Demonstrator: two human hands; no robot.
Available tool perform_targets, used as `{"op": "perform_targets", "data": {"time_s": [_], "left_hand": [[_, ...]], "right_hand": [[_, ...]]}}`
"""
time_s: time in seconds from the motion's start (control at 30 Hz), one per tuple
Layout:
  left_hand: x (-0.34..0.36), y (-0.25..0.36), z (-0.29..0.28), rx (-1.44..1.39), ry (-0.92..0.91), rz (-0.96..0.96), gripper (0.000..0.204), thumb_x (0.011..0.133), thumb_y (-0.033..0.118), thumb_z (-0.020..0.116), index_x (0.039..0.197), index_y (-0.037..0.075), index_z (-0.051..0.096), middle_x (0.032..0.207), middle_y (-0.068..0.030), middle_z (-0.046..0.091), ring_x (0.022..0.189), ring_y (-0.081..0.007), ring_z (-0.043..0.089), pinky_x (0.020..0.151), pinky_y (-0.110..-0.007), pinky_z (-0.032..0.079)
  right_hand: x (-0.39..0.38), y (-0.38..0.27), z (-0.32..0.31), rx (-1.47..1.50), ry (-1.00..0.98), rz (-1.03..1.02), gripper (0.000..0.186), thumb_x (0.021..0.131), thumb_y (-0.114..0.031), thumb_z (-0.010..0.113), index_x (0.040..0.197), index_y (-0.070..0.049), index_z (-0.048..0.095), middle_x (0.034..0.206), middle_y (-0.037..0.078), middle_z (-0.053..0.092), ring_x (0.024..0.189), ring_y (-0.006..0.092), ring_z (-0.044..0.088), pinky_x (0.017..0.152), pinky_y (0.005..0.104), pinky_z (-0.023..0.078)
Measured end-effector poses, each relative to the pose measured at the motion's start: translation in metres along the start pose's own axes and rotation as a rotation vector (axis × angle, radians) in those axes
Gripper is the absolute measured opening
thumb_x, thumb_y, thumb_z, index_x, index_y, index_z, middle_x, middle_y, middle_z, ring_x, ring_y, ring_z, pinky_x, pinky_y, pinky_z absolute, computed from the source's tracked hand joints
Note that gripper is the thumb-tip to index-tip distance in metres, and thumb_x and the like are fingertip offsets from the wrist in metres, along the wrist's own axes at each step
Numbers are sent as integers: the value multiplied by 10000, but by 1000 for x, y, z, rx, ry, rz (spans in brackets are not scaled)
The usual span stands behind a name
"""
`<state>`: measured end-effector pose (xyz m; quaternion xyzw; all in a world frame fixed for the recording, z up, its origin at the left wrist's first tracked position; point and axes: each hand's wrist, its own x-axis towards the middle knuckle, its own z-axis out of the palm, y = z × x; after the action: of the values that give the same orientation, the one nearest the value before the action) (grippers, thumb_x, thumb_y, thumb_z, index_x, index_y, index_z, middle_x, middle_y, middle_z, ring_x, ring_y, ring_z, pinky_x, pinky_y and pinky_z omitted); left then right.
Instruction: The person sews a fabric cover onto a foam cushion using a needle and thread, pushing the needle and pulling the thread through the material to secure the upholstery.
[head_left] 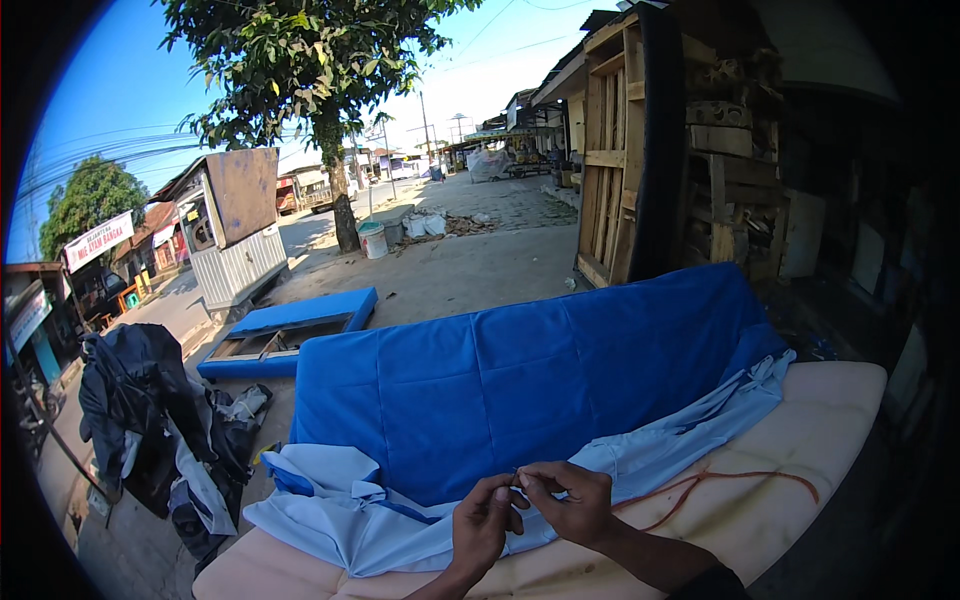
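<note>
**Both hands pinching a small item over quilted blue upholstery**

The left hand [483,522] and right hand [568,500] meet fingertip to fingertip, fingers clenched on something too small to identify, possibly a needle. They hover above the pale blue lining [400,525] at the edge of the blue quilted cover [520,380], spread on a beige foam cushion [780,510]. An orange cord [740,478] lies just right of them.
</note>
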<state>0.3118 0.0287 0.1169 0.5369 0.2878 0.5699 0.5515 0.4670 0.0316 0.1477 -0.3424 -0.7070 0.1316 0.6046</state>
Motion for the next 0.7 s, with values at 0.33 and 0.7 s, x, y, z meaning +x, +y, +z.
{"op": "perform_targets", "data": {"time_s": [0.33,0.7], "left_hand": [[3,-4,-1,41,23,18,290,1060,239,508,1192,-2,601,874,-90,675,600,-93,598,547,-228,482],[4,-13,-4,186,86,44,187,1019,99,557,1174,25,632,862,-88,678,609,-109,613,568,-248,490]], "right_hand": [[-1,4,2,100,-37,170,149,935,-53,687,1067,15,709,939,123,755,856,142,731,728,252,593],[-1,11,4,343,-72,384,180,941,-92,695,1072,30,709,949,94,743,866,103,685,758,235,552]]}}
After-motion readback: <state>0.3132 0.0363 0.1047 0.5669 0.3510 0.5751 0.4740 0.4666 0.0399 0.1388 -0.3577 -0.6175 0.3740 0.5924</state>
